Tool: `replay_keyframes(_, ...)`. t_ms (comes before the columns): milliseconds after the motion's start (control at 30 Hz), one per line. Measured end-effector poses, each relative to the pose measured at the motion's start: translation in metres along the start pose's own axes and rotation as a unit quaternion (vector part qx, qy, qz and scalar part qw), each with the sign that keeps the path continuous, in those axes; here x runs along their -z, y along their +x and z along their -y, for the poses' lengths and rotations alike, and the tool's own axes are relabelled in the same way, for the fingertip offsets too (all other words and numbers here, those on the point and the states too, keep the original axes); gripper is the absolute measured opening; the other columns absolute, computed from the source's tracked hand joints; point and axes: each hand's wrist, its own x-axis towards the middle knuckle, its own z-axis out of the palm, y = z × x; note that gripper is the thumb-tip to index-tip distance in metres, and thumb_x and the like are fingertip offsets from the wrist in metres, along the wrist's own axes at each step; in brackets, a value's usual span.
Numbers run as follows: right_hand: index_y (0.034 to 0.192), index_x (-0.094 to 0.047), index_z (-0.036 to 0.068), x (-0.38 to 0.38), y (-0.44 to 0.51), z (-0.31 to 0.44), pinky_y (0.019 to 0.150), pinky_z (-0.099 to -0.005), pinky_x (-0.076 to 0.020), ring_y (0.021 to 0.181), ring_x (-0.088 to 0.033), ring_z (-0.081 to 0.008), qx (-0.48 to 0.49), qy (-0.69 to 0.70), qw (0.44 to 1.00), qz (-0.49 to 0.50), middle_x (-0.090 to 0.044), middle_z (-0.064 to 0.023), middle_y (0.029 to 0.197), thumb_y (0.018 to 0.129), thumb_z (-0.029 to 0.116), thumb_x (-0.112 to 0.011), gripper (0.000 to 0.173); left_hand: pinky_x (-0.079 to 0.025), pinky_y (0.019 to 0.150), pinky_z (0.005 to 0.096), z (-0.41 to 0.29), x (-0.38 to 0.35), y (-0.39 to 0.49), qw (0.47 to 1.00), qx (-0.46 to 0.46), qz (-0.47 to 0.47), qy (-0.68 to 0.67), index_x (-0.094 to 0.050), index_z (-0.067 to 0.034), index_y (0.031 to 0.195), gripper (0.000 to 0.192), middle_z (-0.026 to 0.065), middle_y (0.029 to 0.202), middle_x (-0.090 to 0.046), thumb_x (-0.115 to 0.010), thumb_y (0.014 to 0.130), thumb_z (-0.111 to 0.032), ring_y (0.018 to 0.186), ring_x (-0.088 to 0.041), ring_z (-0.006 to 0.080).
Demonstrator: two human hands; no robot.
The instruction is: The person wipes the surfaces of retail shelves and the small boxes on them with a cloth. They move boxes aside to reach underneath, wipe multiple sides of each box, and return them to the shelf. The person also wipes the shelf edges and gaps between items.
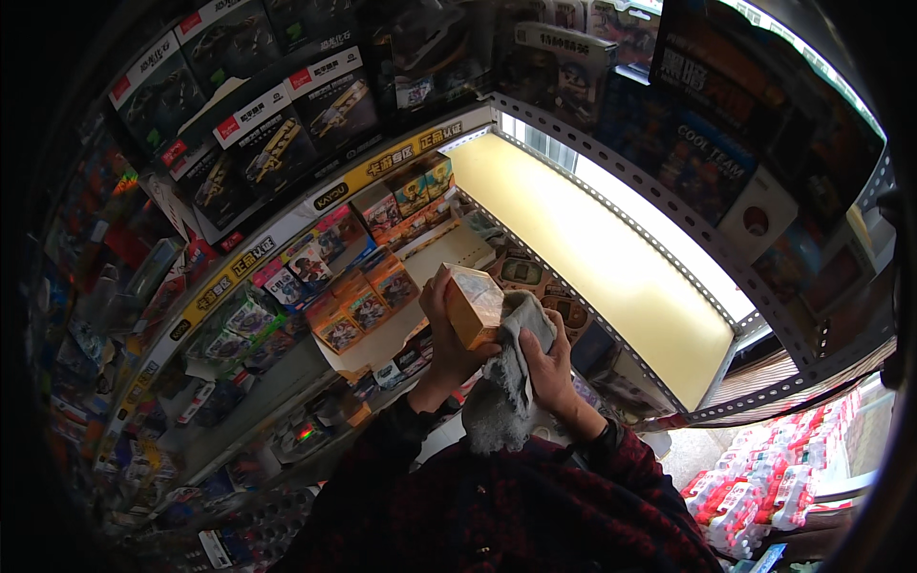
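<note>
My left hand (448, 344) grips an orange card box (474, 304) with a glossy top, holding it tilted above the shelf. In my right hand (548, 358) is a grey, fluffy cloth (512, 358), bunched up and pressed against the box's right side. The cloth's lower end hangs down in front of my dark red-and-black patterned top. Orange card boxes (365, 304) of a similar look stand in a row on the shelf to the left of my hands. Beyond them, more small card boxes (412, 197) are stacked near the shelf's corner.
A shelf edge with a yellow printed strip (236, 276) curves along the left. Large toy boxes (269, 136) stand above it. A lit shelf panel (594, 258) with perforated metal rails lies to the right. Shrink-wrapped bottle packs (759, 480) are on the floor at lower right.
</note>
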Motion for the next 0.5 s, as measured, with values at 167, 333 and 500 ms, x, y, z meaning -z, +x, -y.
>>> replay_keyframes(167,0.109,-0.046,0.000,-0.007,0.001,0.018,0.083,-0.0336,-0.0429,0.098,-0.052,-0.0260,0.253,-0.227,0.940,-0.034,-0.050,-0.0165,0.110,0.072,0.018,-0.075,0.050,-0.046,0.087,0.0393,-0.017,0.004,0.000,0.828,0.282,-0.111,-0.471,-0.037,-0.008,0.117,0.053,0.0105,0.103,-0.051,-0.053,0.087,-0.049,0.102,-0.054,0.0233)
replay_keyframes(333,0.110,-0.050,0.006,-0.008,-0.006,0.028,0.078,-0.0409,-0.0444,0.096,-0.052,-0.0349,0.456,-0.441,0.773,0.025,-0.049,-0.0158,0.109,0.062,0.025,-0.080,0.059,-0.050,0.075,0.0332,-0.039,0.008,0.001,0.789,0.423,-0.145,-0.422,-0.028,-0.011,0.123,0.054,0.0099,0.103,-0.045,-0.060,0.080,-0.006,0.089,-0.055,0.0195)
replay_keyframes(500,0.101,-0.055,0.007,-0.006,-0.008,0.022,0.071,-0.0380,-0.0475,0.090,-0.055,-0.0329,0.433,-0.437,0.787,0.052,-0.051,-0.0123,0.108,0.063,0.019,-0.078,0.047,-0.048,0.075,0.0288,-0.043,0.007,-0.001,0.840,0.322,-0.097,-0.426,-0.035,-0.004,0.122,0.047,0.0074,0.103,-0.051,-0.057,0.080,-0.004,0.087,-0.054,0.0137)
